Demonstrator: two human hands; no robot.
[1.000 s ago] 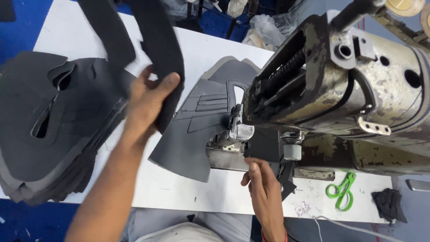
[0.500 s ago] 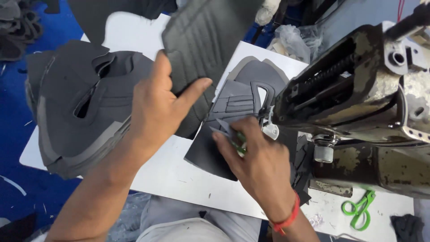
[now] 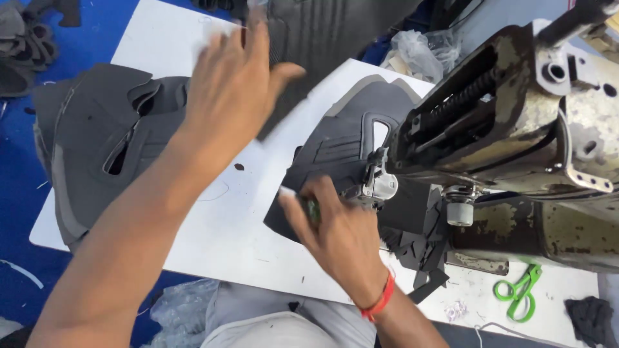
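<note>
My left hand (image 3: 235,84) is raised over the white table (image 3: 225,225), gripping a dark grey ribbed fabric piece (image 3: 322,45) at its lower edge. My right hand (image 3: 338,235) rests on the edge of a grey shoe-upper piece (image 3: 342,148) lying under the sewing machine's presser foot (image 3: 377,183). It pinches a small green tool (image 3: 312,210) between its fingers. A red band circles that wrist.
A worn metal sewing machine (image 3: 516,122) fills the right side. A stack of grey cut pieces (image 3: 97,148) lies at the table's left. Green scissors (image 3: 519,290) and dark scraps (image 3: 419,251) lie near the front right edge. Blue floor shows at left.
My left hand has carried the ribbed piece up and away toward the far side. My right hand has slid back toward me along the upper piece. The view has shifted slightly.
</note>
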